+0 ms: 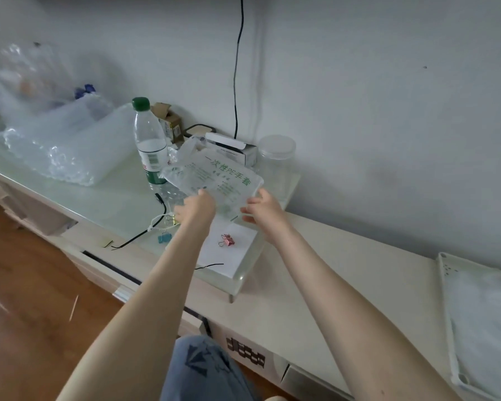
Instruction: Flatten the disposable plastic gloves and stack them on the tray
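Crinkled clear plastic wrapping (64,151) is lying at the far left of the glass-topped desk (107,204), with a water bottle (150,143) standing upright just right of it. Next along, the left hand (197,206) is gripping the lower left edge of the glove packet (214,175), a thin translucent pouch printed in green; its fingers are curled around the film and closed on it. The packet is being held up off the desk, tilted, between the bottle and a clear jar (276,160). The right hand (261,209) is sitting at the packet's lower right corner with fingers partly spread; it is touching the edge, but whether it is actually pinching the film cannot be told. A pink binder clip (226,240) is lying on the white sheet below the hands. At the far right, the tray (446,287) is resting on the lower cabinet top, well apart from the packet, with pale film already lying in it. As a judgement, the packet and the gloves inside are very light, limp and slippery, prone to clinging and creasing; hold the pouch by its sealed edge, and draw single gloves out by the cuff, then smooth each flat with an open palm.
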